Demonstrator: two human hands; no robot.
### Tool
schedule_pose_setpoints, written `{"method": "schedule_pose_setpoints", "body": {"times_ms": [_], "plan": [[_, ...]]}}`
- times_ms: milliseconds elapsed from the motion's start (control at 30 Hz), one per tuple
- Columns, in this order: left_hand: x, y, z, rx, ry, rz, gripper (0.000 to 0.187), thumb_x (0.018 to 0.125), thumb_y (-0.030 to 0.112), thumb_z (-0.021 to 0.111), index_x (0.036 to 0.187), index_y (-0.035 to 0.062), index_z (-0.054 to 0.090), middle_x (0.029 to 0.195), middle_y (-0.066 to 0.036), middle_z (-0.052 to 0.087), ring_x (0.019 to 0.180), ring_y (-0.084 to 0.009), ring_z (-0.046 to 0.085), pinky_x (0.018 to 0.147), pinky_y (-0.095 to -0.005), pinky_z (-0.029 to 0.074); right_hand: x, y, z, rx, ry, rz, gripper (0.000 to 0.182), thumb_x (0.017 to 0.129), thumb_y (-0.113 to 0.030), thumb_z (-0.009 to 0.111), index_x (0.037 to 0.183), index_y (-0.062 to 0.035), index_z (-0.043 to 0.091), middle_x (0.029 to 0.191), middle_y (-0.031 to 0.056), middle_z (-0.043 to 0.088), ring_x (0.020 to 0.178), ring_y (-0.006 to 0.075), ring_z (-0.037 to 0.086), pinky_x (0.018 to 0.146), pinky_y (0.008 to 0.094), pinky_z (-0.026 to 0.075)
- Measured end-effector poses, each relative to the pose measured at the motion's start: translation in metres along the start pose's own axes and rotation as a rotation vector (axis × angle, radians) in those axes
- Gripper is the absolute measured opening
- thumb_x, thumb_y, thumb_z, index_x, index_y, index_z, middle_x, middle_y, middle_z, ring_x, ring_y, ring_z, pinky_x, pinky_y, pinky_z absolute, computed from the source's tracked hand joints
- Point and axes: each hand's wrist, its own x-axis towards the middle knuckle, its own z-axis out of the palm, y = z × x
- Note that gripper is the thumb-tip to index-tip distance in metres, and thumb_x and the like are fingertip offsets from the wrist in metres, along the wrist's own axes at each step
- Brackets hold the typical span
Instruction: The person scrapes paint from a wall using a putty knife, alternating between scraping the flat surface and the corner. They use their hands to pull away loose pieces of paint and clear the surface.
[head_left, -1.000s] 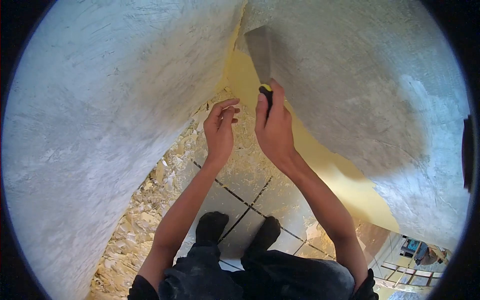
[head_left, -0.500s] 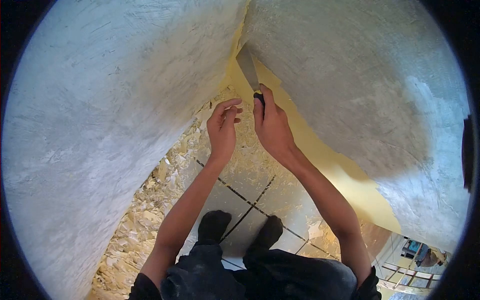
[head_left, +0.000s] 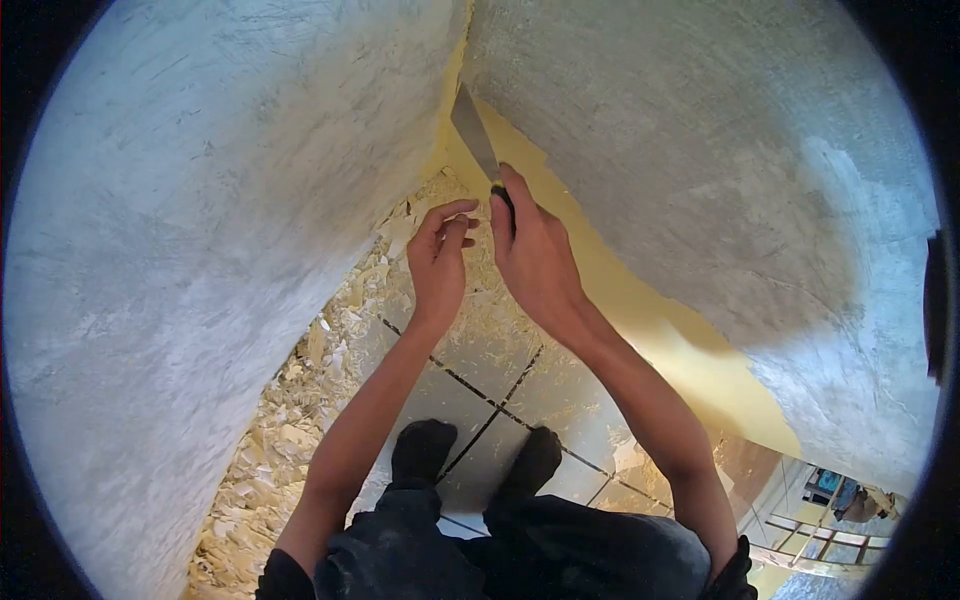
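Observation:
A scraper with a wide metal blade and a black handle is in my right hand, whose fingers are wrapped round the handle. The blade points up into the wall corner, over the strip of yellow paint low on the right wall. My left hand hangs just left of the right one, fingers loosely curled and apart, with nothing seen in it. It is nearest to the scraper's handle.
Grey scraped walls rise on the left and right. Peeled paint flakes lie heaped along the left wall's foot. My feet stand on the tiled floor. A rack-like frame shows at lower right.
The scraper and my right hand have moved slightly left in view, and the wall corner has shifted left too. My left hand has barely moved.

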Motion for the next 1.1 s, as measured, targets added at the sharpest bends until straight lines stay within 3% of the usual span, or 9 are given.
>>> {"method": "schedule_pose_setpoints", "body": {"times_ms": [67, 100, 200, 267, 500, 800, 900, 967, 1100], "plan": [[-0.004, 0.001, -0.001, 0.029, 0.007, -0.007, 0.022, 0.095, 0.006, 0.049, 0.109, 0.0042, 0.065, 0.103, -0.005, 0.067, 0.091, -0.0133, 0.062, 0.076, -0.028, 0.049, 0.022, -0.003, -0.002, -0.022, -0.148, 0.219, 0.032, 0.098, -0.012, 0.046, 0.127, 0.0002, 0.045, 0.08, 0.0272, 0.064, 0.072, 0.0439, 0.064, 0.064, 0.0514, 0.05], [-0.006, 0.0, 0.0, 0.036, 0.0, -0.013, 0.022, 0.095, 0.006, 0.049, 0.109, 0.0042, 0.065, 0.103, -0.005, 0.067, 0.091, -0.0133, 0.062, 0.076, -0.028, 0.049, 0.019, -0.003, -0.003, -0.018, -0.144, 0.231, 0.032, 0.098, -0.012, 0.046, 0.127, 0.0002, 0.045, 0.08, 0.0272, 0.064, 0.072, 0.0439, 0.064, 0.064, 0.0514, 0.05], [-0.006, -0.001, 0.003, 0.015, -0.01, -0.026, 0.022, 0.095, 0.006, 0.048, 0.109, 0.0038, 0.065, 0.102, -0.004, 0.066, 0.092, -0.0134, 0.062, 0.076, -0.0278, 0.049, 0.014, -0.002, -0.005, 0.025, -0.138, 0.2, 0.034, 0.098, -0.015, 0.048, 0.129, -0.0001, 0.047, 0.083, 0.0282, 0.064, 0.076, 0.0455, 0.063, 0.068, 0.0487, 0.048], [-0.006, -0.003, 0.002, -0.012, -0.031, -0.023, 0.021, 0.095, 0.006, 0.049, 0.108, 0.0033, 0.065, 0.102, -0.004, 0.066, 0.092, -0.0136, 0.062, 0.076, -0.0277, 0.049, 0.0, 0.001, -0.003, -0.006, -0.067, 0.065, 0.033, 0.098, -0.013, 0.047, 0.128, 0.0003, 0.044, 0.077, 0.0263, 0.063, 0.068, 0.0437, 0.063, 0.062, 0.0521, 0.048], [-0.01, -0.003, 0.0, 0.062, -0.031, -0.024, 0.024, 0.096, 0.009, 0.047, 0.11, 0.0037, 0.065, 0.107, -0.005, 0.066, 0.094, -0.0152, 0.063, 0.078, -0.0302, 0.05, 0.019, 0.003, -0.005, -0.01, -0.193, 0.237, 0.034, 0.098, -0.017, 0.048, 0.128, -0.0002, 0.048, 0.081, 0.0263, 0.064, 0.075, 0.0442, 0.063, 0.066, 0.0483, 0.047], [-0.008, 0.001, -0.003, 0.002, -0.013, -0.013, 0.021, 0.095, 0.006, 0.049, 0.109, 0.0048, 0.065, 0.102, -0.004, 0.066, 0.093, -0.0135, 0.062, 0.076, -0.0274, 0.049, -0.013, 0.01, -0.013, 0.075, -0.179, 0.193, 0.033, 0.099, -0.018, 0.047, 0.129, -0.0023, 0.045, 0.084, 0.0277, 0.065, 0.077, 0.046, 0.064, 0.067, 0.0522, 0.049], [-0.011, -0.001, -0.003, 0.016, -0.008, -0.01, 0.022, 0.095, 0.006, 0.049, 0.109, 0.0051, 0.065, 0.102, -0.004, 0.066, 0.093, -0.0132, 0.062, 0.076, -0.0276, 0.049, -0.008, 0.004, -0.015, 0.097, -0.092, 0.127, 0.033, 0.099, -0.018, 0.047, 0.129, -0.0027, 0.043, 0.087, 0.0282, 0.064, 0.078, 0.0468, 0.063, 0.068, 0.0523, 0.05], [-0.011, -0.001, 0.0, 0.019, -0.018, -0.037, 0.022, 0.095, 0.006, 0.049, 0.109, 0.005, 0.066, 0.103, -0.004, 0.066, 0.093, -0.0133, 0.062, 0.076, -0.0281, 0.049, 0.006, 0.001, -0.013, 0.149, 0.083, 0.097, 0.034, 0.1, -0.018, 0.047, 0.13, -0.0038, 0.039, 0.09, 0.0287, 0.064, 0.08, 0.0475, 0.063, 0.068, 0.0524, 0.05], [-0.012, 0.0, -0.001, 0.056, -0.028, -0.041, 0.024, 0.097, 0.009, 0.046, 0.109, 0.0042, 0.065, 0.108, -0.004, 0.066, 0.095, -0.0151, 0.063, 0.078, -0.0298, 0.05, 0.011, 0.034, 0.021, -0.01, -0.017, 0.033, 0.035, 0.1, -0.018, 0.047, 0.13, -0.0049, 0.036, 0.092, 0.0292, 0.064, 0.08, 0.0475, 0.063, 0.066, 0.0527, 0.051]]}}
